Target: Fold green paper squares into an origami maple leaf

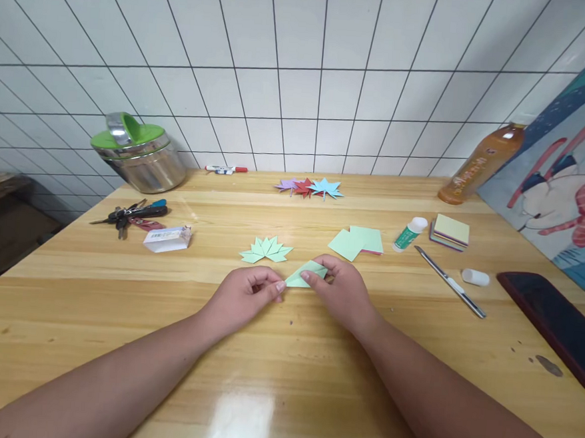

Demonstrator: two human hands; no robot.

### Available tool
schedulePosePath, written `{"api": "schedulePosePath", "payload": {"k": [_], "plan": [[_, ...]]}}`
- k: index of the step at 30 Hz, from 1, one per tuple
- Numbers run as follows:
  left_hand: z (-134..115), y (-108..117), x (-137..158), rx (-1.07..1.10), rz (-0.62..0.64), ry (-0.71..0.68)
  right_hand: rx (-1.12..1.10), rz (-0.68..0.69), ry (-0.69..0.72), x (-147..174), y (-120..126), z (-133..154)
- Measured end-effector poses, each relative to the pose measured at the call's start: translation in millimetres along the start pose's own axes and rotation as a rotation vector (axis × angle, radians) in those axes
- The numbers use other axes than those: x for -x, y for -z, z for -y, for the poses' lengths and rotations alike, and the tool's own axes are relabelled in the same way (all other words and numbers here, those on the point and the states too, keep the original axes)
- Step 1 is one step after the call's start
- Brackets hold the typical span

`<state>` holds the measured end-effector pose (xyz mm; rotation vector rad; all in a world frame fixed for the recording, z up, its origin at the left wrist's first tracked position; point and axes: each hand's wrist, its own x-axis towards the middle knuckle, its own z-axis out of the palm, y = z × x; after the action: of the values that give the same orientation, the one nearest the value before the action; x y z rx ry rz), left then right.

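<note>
Near the middle of the wooden table (114,340), the left hand (247,296) and right hand (340,292) both pinch one small folded light-green paper piece (306,273) between fingertips. Just beyond it lies one pale green folded paper leaf (266,249), with nothing between them. Farther off lie three coloured paper leaves (309,187); to the right, loose green paper squares (357,242), one glue stick (410,233) and one metal craft knife (450,281).

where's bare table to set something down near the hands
Bare wood lies along the near edge of the table between the forearms, and left of the left hand below the keys. Crowded to the right: glue stick, paper pad, knife.
</note>
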<state>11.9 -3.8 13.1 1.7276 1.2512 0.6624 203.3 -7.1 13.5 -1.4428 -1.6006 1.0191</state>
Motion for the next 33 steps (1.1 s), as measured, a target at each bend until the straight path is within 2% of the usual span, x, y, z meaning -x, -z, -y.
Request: {"api": "schedulePosePath", "payload": {"k": [9,16,24,31,33], "plan": [[0.8,6.1,-1.8,0.165,0.080,0.060,-0.081,0.027,-0.018,-1.6,1.7,-2.2],[7.1,11.5,-3.2,0.306,-0.002,0.037,-0.092,-0.030,-0.046,-4.5,10.3,-3.4],[1.7,4.4,-2.8,0.129,0.026,-0.017,-0.080,0.005,-0.007,-2.4,4.0,-4.8],[-0.4,4.2,-3.0,0.082,0.038,-0.006,-0.053,0.001,0.018,-0.3,3.8,0.8],[-1.9,5.3,-1.2,0.081,0.081,-0.018,-0.043,-0.003,0.035,1.0,5.1,2.3]]}}
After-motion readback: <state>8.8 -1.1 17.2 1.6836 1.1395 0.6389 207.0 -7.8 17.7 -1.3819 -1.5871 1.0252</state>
